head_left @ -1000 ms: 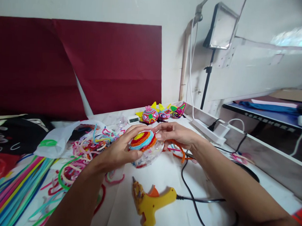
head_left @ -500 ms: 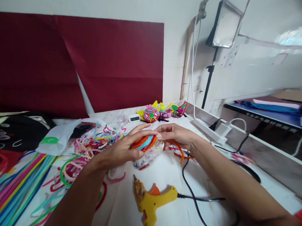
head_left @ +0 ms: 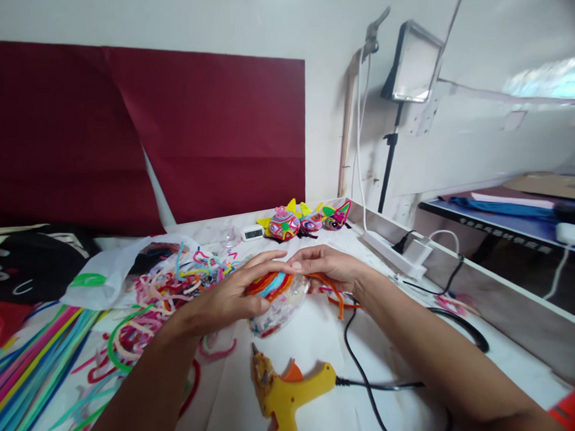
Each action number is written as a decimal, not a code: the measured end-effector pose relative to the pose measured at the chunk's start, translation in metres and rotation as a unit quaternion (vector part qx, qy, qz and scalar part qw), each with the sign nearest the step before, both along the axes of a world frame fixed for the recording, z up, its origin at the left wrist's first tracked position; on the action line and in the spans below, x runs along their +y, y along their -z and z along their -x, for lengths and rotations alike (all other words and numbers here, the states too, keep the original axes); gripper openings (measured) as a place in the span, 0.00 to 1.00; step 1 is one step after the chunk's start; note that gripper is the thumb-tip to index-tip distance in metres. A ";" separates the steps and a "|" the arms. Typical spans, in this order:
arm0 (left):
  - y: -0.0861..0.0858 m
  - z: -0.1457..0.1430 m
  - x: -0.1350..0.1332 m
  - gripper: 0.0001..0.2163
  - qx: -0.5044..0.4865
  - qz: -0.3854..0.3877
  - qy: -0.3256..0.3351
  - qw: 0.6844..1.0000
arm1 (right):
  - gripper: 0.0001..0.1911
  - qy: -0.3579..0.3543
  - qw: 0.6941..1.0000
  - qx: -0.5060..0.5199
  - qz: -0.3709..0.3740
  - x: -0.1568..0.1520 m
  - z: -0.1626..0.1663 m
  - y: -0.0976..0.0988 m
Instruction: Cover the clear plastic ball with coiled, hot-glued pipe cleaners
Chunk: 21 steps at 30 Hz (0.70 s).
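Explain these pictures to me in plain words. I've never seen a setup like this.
There is no machine here: a person works with two bare hands. The view comes from one camera worn on the head, looking forward and down, so the arms reach in from below.

The left hand holds a clear, rounded, plastic-looking object with red, orange and blue fuzzy stripes. The right hand touches its far edge; whether it grips cannot be told. A loose orange fuzzy strip trails beside it.

On the white table, a yellow glue gun with an orange trigger lies in front. To the left is a tangle of multicoloured fuzzy strips; behind sit three small, brightly patterned figures.
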<state>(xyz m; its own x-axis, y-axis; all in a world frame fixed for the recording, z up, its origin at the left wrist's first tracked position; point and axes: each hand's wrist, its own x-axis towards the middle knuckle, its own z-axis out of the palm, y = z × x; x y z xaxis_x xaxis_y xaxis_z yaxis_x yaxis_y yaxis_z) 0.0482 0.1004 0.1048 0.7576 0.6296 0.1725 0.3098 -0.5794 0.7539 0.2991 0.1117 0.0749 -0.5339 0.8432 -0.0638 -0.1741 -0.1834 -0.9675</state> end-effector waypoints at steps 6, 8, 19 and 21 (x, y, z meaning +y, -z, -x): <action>0.002 0.003 0.003 0.27 0.015 0.003 0.009 1.000 | 0.24 0.002 1.000 -0.021 -0.011 0.003 0.004 0.003; 0.003 0.003 0.004 0.27 0.016 0.000 0.012 1.000 | 0.27 0.005 0.999 -0.034 -0.019 0.002 0.005 0.003; 0.006 0.010 0.015 0.26 -0.045 0.012 -0.027 0.999 | 0.22 0.188 0.935 -0.189 -0.233 -0.004 -0.005 -0.026; 0.006 0.014 0.016 0.25 -0.085 0.036 -0.061 0.994 | 0.17 0.253 0.898 -0.211 -0.290 -0.022 -0.012 -0.035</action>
